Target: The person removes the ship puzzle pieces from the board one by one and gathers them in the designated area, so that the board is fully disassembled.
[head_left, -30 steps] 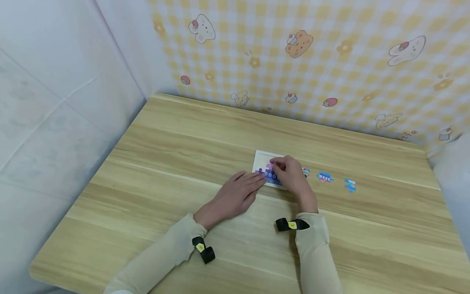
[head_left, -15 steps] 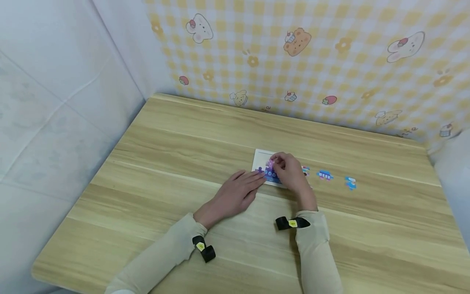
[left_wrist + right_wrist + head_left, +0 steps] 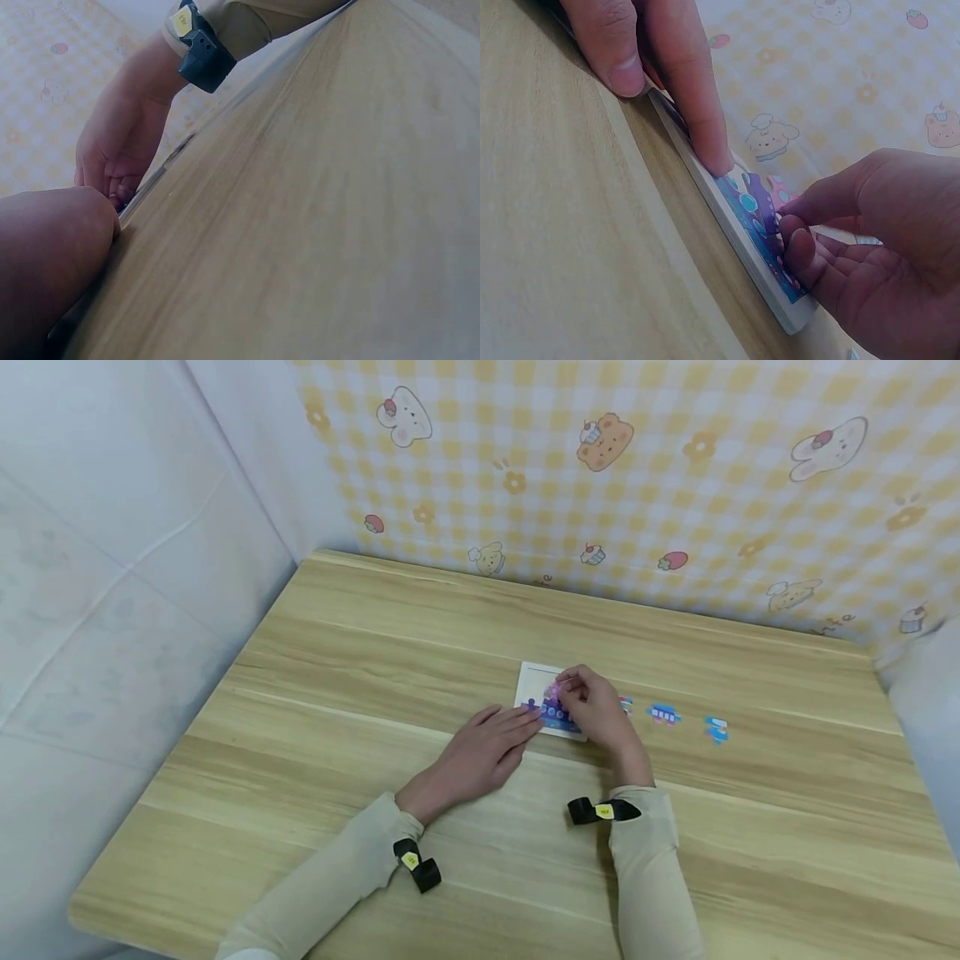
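A jigsaw puzzle in a white tray (image 3: 527, 677) lies on the table, its lower part filled with purple and blue pieces (image 3: 744, 201). My left hand (image 3: 483, 756) rests with straight fingers on the tray's lower left part. At the tray's right side, my right hand (image 3: 598, 712) pinches a pink puzzle piece (image 3: 780, 189) between thumb and fingertips, just above the purple section. Those fingers partly hide the piece, and the hand covers the tray's right side. In the left wrist view, the right hand (image 3: 124, 142) appears beyond the left hand (image 3: 56, 259).
Loose puzzle pieces lie right of the tray: one partly behind the right hand (image 3: 626, 703), a blue one with white squares (image 3: 664, 714), and another blue one (image 3: 717, 729) farther right. A wooden table (image 3: 375, 643) meets a yellow checked wall covering (image 3: 555, 502) at the back.
My right hand has shifted slightly up and right at the tray, fingertips still at the pink piece. The left hand stays in place. The whole view has tilted a little.
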Demonstrator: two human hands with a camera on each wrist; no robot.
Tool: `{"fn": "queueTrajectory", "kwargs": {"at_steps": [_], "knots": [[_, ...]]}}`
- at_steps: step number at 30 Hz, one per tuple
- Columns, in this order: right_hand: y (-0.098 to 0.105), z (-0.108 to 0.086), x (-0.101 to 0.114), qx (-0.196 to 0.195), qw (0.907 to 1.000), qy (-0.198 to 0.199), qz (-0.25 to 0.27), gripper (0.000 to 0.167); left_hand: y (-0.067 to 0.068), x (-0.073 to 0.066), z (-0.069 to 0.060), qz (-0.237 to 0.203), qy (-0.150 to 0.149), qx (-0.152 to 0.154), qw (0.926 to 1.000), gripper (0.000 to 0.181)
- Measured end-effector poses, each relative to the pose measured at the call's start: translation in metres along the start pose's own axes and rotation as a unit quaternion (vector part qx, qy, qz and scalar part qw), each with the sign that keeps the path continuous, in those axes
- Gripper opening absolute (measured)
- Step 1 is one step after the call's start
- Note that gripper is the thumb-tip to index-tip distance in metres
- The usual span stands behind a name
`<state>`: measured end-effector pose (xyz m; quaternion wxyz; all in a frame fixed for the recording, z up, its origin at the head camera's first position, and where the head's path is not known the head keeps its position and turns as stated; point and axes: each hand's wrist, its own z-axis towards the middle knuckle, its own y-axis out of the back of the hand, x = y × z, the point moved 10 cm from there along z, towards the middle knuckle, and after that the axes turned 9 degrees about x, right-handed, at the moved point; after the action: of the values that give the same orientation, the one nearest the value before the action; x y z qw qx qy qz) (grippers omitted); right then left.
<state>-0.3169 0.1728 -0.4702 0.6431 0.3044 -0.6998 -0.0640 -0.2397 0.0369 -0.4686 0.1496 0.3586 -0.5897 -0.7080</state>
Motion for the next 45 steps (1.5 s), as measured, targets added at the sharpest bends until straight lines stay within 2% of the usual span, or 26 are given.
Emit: {"fn": "queueTrajectory", "kwargs": {"at_steps": [7, 14, 20, 24, 28, 31, 35, 40, 45], "knots": [[0.000, -0.001, -0.004, 0.013, 0.9997, -0.015, 0.012, 0.020, -0.001, 0.000, 0.000, -0.002, 0.001, 0.006, 1.0000, 0.045], [0.001, 0.000, -0.005, 0.015, 0.9997, -0.006, 0.017, 0.019, -0.001, 0.000, 0.000, -0.003, 0.004, 0.005, 1.0000, 0.045], [0.006, -0.002, -0.005, 0.007, 0.9984, 0.009, 0.056, 0.021, -0.004, 0.000, 0.000, 0.001, 0.006, 0.010, 0.9999, 0.045], [0.026, -0.016, 0.006, -0.021, 0.9959, 0.035, 0.081, 0.025, -0.006, -0.001, 0.002, 0.003, 0.005, 0.012, 0.9999, 0.045], [0.060, -0.047, 0.014, -0.066, 0.9929, 0.061, 0.077, 0.027, -0.005, -0.001, 0.002, 0.012, 0.003, 0.010, 0.9999, 0.045], [0.083, -0.070, 0.004, -0.101, 0.9921, 0.052, 0.053, 0.027, -0.002, 0.002, 0.001, 0.019, 0.005, 0.003, 0.9998, 0.044], [0.104, -0.097, -0.025, -0.122, 0.9923, 0.002, 0.019, 0.030, 0.001, 0.004, 0.000, 0.021, 0.006, 0.004, 0.9998, 0.044], [0.109, -0.115, -0.056, -0.106, 0.9932, -0.050, -0.001, 0.031, 0.001, 0.005, 0.001, 0.013, 0.003, 0.010, 0.9999, 0.044], [0.104, -0.118, -0.073, -0.077, 0.9949, -0.064, -0.011, 0.029, -0.001, 0.004, 0.003, 0.005, 0.003, 0.008, 0.9999, 0.044]]}}
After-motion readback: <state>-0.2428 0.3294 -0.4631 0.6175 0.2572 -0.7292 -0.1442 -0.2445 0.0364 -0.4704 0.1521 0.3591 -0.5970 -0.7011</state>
